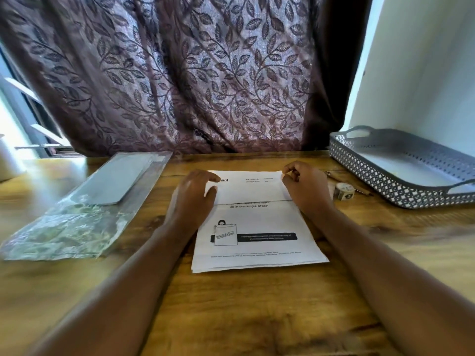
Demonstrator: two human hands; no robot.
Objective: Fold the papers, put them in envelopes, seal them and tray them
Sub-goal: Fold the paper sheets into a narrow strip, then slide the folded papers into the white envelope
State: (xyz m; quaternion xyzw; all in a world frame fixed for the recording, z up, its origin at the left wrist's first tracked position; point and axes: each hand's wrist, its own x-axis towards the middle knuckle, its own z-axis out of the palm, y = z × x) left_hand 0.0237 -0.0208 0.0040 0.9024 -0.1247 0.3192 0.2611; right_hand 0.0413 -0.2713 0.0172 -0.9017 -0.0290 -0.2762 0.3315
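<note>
Plainly, from the head view, the papers (257, 227) lay stacked on the bench (231, 304), a fold line crossing the top sheet. The right grip (305, 188) pinched that sheet's far right corner. The left grip (191, 199) covered its left edge — pinching or merely pressing, I could not tell. Blur smeared the print, and the tray (385, 181) ran off-frame at right.

Home room: leaf-patterned curtain (185, 73) behind a wooden table (257, 304).
</note>
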